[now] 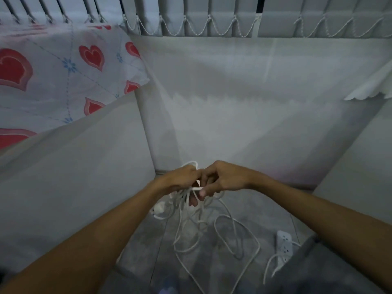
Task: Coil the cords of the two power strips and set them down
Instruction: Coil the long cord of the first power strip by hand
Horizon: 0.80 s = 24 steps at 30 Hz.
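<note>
My left hand point(180, 179) grips a bundle of white cord loops point(184, 200), with one loop sticking up above its knuckles. My right hand point(220, 179) touches it from the right and pinches a strand of the same cord between thumb and fingers. A white plug or strip end point(158, 211) hangs just below my left hand. Loose cord point(235, 236) trails from the bundle down in wide loops over the grey floor. A second white power strip point(284, 246) lies on the floor at the lower right, partly hidden, with its own cord point(273, 264) curling beside it.
A bed with a heart-patterned sheet point(63, 71) stands at the left, its white side panel point(84, 170) close to my left arm. A white wall point(244, 102) is ahead, vertical blinds point(212, 15) above it. A white surface point(356, 162) rises at the right.
</note>
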Tool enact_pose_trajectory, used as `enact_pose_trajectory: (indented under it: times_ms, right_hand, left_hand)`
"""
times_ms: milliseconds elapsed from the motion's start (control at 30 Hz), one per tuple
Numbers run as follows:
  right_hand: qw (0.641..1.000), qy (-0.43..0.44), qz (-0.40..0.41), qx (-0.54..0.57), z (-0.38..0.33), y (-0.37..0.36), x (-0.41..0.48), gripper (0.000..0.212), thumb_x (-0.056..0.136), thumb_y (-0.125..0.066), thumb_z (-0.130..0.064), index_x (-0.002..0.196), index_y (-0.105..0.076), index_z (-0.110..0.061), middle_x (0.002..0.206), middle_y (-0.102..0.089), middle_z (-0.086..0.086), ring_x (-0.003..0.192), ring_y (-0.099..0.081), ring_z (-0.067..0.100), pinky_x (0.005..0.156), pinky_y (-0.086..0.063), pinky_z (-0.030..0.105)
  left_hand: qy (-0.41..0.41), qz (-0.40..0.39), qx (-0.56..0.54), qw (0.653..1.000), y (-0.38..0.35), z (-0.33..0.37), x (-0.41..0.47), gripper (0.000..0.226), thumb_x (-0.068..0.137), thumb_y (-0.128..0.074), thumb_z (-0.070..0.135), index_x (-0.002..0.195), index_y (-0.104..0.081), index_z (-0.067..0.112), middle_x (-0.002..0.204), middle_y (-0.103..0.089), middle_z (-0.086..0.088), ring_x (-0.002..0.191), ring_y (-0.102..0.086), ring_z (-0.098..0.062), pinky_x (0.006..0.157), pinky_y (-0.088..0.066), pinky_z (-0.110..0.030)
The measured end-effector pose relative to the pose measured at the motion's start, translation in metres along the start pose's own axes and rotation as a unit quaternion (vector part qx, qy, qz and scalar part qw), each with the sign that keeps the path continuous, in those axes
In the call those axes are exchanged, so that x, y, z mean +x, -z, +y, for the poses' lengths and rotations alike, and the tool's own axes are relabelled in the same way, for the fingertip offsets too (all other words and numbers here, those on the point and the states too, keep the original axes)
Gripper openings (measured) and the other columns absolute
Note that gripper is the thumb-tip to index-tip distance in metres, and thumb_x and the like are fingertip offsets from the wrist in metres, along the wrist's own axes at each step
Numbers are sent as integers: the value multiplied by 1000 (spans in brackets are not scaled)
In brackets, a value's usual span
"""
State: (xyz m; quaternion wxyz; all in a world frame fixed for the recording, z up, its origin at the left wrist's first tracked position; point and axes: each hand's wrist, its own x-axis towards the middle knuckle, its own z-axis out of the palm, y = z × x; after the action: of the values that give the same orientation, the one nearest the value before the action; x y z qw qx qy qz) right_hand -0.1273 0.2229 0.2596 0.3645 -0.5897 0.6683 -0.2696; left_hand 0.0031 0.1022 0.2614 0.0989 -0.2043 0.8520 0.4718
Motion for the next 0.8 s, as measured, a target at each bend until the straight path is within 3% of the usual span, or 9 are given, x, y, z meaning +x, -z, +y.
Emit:
enact_pose_trajectory:
  times_ms: [133,300,433,567,667,800]
  right_hand:
    - [995,3,79,55,7,7,2,28,73,-86,-25,78,-70,-3,65,-67,11,57,-57,14,57,-46,26]
    - [987,13,142,81,18,17,10,37,62,-91,-36,75,-65,-12,61,-65,9,57,-56,18,58,-43,34]
    - [990,-6,120,77,29,20,6,42,65,-89,-26,93,-60,-13,76,-74,8,67,-65,18,66,-47,35]
    - [992,-72,85,-51,50,23,4,58,64,-89,-42,111,-61,-23,102,-71,-6,90,-68,11,84,-55,32]
    - [978,-140,-6,-156,79,11,4,69,77,-78,-48,134,-50,-20,123,-63,-1,105,-61,16,92,-49,28]
    - [979,-203,-28,-4,94,-17,6,49,94,-56,-49,137,-48,-29,127,-62,-1,113,-60,19,82,-51,31]
  left_hand:
    - [59,19,-169,984,-2,7,3,44,105,-35,34,82,-58,4,48,-45,-6,37,-43,-18,44,-47,-29]
    - [104,-32,-243,964,2,17,-2,54,100,-29,59,73,-45,16,52,-22,5,37,-17,-9,42,-36,-21]
    - [99,-84,-162,978,10,25,-19,47,91,-49,63,83,-48,17,60,-17,3,44,-14,-10,43,-28,-21]
    - [70,-94,-140,983,26,17,-36,40,93,-61,43,64,-45,21,58,-15,1,46,-14,-12,44,-24,-22]
    - [55,-78,-172,980,37,9,-43,40,92,-61,41,64,-41,21,56,-15,2,42,-13,-11,43,-19,-21]
    - [44,-59,-173,982,44,10,-48,43,87,-57,53,67,-38,19,53,-14,4,40,-11,-10,42,-19,-18]
